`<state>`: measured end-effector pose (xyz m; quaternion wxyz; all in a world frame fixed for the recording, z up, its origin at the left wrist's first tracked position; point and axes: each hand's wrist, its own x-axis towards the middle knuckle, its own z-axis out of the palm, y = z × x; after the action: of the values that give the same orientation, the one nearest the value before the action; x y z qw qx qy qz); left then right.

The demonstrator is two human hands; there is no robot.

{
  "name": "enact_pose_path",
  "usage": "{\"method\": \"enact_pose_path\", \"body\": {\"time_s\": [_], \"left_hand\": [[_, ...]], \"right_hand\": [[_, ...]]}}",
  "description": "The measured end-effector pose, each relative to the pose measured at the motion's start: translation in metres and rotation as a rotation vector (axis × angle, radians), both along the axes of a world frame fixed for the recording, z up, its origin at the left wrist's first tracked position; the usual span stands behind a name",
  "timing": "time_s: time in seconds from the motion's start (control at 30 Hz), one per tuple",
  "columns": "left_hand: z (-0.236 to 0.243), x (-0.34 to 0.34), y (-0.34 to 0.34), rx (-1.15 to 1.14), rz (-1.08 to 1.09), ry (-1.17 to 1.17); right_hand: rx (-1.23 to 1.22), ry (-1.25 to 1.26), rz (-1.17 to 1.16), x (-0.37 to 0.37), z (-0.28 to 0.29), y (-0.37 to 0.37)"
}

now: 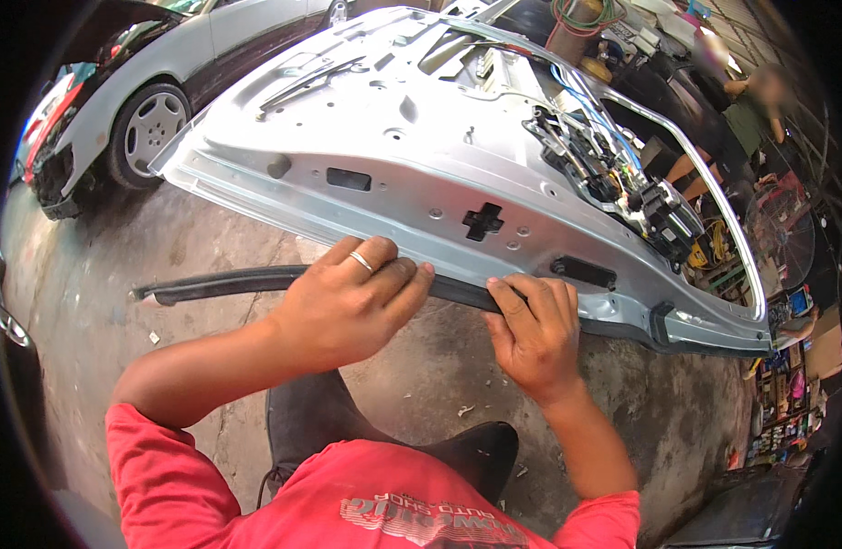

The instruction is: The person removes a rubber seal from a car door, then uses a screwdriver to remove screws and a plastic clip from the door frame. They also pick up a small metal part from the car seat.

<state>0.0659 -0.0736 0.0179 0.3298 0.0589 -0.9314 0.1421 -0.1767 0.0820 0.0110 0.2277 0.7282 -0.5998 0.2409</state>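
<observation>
A silver car door [329, 137], its inner side facing up, spans the view in front of me. Along its near edge runs a black rubber weatherstrip [229, 282]. My left hand [352, 297] is closed round the strip near the middle, a ring on one finger. From there the strip's loose end sticks out to the left, apart from the door. Farther right, my right hand [534, 334] pinches the same strip against the door's edge. Beyond that hand the strip lies along the edge to the door's right corner.
A silver car [192, 64] with its hood raised stands at the back left. Wiring and a latch mechanism [654, 215] lie on the door's right part. A large fan [780, 229], cluttered shelves [792, 393] and another person [760, 105] are at the right.
</observation>
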Motion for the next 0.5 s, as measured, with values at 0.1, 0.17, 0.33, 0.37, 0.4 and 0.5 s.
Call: {"method": "enact_pose_path", "body": {"time_s": [0.1, 0.17, 0.33, 0.37, 0.4, 0.5], "left_hand": [[0.002, 0.008, 0.001, 0.039, 0.052, 0.015], [0.003, 0.026, -0.004, 0.087, 0.135, 0.028], [-0.008, 0.043, 0.003, 0.07, 0.118, 0.07], [-0.01, 0.041, 0.005, 0.073, 0.126, 0.098], [-0.014, 0.039, 0.006, 0.077, 0.132, 0.129], [-0.031, 0.04, 0.01, 0.096, 0.129, 0.218]], "right_hand": [[-0.067, 0.024, -0.014, 0.003, -0.006, -0.01], [-0.102, 0.032, -0.017, 0.006, -0.01, -0.013], [-0.113, 0.062, -0.051, 0.006, -0.013, -0.014], [-0.128, 0.08, -0.049, 0.006, -0.014, -0.016], [-0.143, 0.101, -0.049, 0.006, -0.015, -0.015], [-0.18, 0.161, -0.051, 0.005, -0.022, -0.015]]}}
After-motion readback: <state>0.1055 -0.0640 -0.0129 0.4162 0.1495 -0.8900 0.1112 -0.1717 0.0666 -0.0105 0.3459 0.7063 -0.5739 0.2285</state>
